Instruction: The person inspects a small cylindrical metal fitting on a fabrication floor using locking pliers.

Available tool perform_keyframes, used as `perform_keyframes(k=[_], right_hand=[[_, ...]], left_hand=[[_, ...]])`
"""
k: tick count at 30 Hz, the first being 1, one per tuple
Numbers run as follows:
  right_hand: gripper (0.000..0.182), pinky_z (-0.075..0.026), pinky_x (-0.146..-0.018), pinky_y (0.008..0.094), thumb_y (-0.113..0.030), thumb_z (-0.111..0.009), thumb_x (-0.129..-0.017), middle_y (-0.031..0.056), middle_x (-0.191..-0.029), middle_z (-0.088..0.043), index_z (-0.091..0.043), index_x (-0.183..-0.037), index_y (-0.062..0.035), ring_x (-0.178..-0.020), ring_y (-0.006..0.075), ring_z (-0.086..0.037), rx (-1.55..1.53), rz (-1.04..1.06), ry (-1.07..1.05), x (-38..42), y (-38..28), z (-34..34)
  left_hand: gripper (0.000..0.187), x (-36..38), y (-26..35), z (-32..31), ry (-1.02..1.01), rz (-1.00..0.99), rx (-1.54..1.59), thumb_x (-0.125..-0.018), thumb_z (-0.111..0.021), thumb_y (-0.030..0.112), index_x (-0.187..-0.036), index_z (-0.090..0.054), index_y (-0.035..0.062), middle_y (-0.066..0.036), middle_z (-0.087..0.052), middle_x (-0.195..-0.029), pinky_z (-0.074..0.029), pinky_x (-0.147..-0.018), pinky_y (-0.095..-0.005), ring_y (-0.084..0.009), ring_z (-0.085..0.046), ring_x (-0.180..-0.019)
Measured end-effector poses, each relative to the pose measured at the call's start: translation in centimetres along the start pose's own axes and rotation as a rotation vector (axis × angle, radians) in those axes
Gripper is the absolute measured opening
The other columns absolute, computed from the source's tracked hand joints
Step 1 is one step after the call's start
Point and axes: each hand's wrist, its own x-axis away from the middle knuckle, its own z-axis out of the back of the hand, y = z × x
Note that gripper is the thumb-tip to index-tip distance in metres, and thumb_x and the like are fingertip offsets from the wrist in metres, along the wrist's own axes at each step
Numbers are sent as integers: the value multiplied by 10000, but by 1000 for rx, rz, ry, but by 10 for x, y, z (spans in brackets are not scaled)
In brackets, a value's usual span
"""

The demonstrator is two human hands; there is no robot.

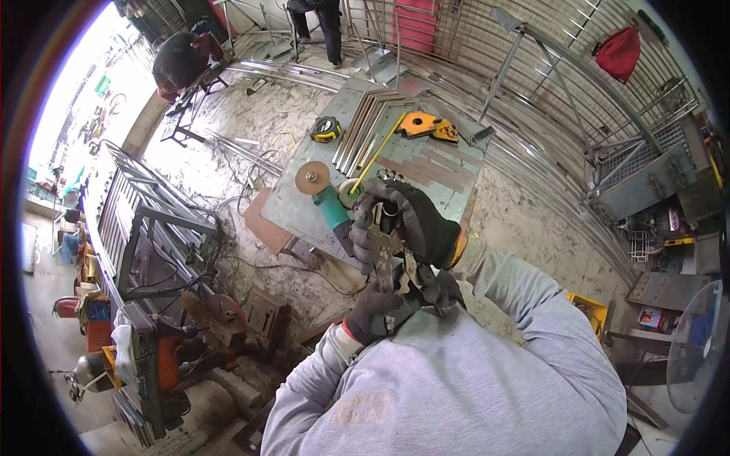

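Both hands wear dark grey gloves and meet in front of the chest. My left hand (pixel 380 310) is closed around the lower end of a worn metal tool (pixel 385 254) like pliers. Higher up, my right hand (pixel 427 224) has its fingers wrapped round the tool's upper part, beside a short round metal tube end (pixel 389 210). The gloves hide much of both. A green angle grinder (pixel 331 207) with a brown disc (pixel 312 177) lies on the metal table (pixel 293 199) just left of the hands, near a roll of tape (pixel 350 192).
The table also bears a tape measure (pixel 325 129), bent metal tubes (pixel 369 125), orange angle tools (pixel 426 125) and flat strips (pixel 433 169). Metal frames (pixel 144 228) stand at left. One person (pixel 182 64) bends at the upper left; another's legs (pixel 327 30) show at the top.
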Motion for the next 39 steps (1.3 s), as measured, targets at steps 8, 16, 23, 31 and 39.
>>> perform_keyframes(k=[8, 16, 23, 31, 39], right_hand=[[344, -510, -665, 464, -368, -493, -1078, 76, -767, -527, -620, -999, -58, -714, 269, -559, -149, -85, 10, 3, 0, -13], [304, -474, -663, 447, -384, -523, -1041, 61, -746, -530, -627, -1023, -99, -653, 253, -528, -147, -83, -36, 4, 2, -16], [318, -480, -676, 451, -400, -516, -1046, 49, -765, -537, -625, -1027, -101, -660, 252, -531, -61, -76, 19, 2, 6, -14], [305, -540, -674, 468, -286, -483, -1088, 93, -771, -590, -602, -965, -33, -690, 285, -606, -137, -69, 49, 2, 4, -15], [325, -543, -704, 470, -312, -473, -1087, 87, -787, -591, -596, -961, -38, -704, 286, -608, -205, -112, 10, 4, 2, -18]], left_hand=[[504, 4, 2, -4, 102, 62, -213, -861, -688, 170, -1322, -553, 21, -136, -641, -1181, -466, -1079, -492, -313, -617, -1168], [492, 11, 1, 3, 93, 36, -311, -906, -659, 70, -1387, -566, 30, -64, -641, -1297, -477, -1045, -358, -183, -602, -1189], [458, 1, 10, -30, 16, 26, -101, -863, -699, 125, -1292, -561, 38, -105, -629, -1130, -484, -1021, -443, -273, -623, -1096], [469, -2, 12, -38, 10, 45, -95, -852, -717, 159, -1268, -545, 27, -111, -618, -1078, -491, -1015, -481, -293, -629, -1071], [443, -1, 11, -39, -10, 34, -53, -863, -682, 139, -1268, -551, 18, -114, -617, -1078, -486, -1025, -478, -298, -629, -1104]])
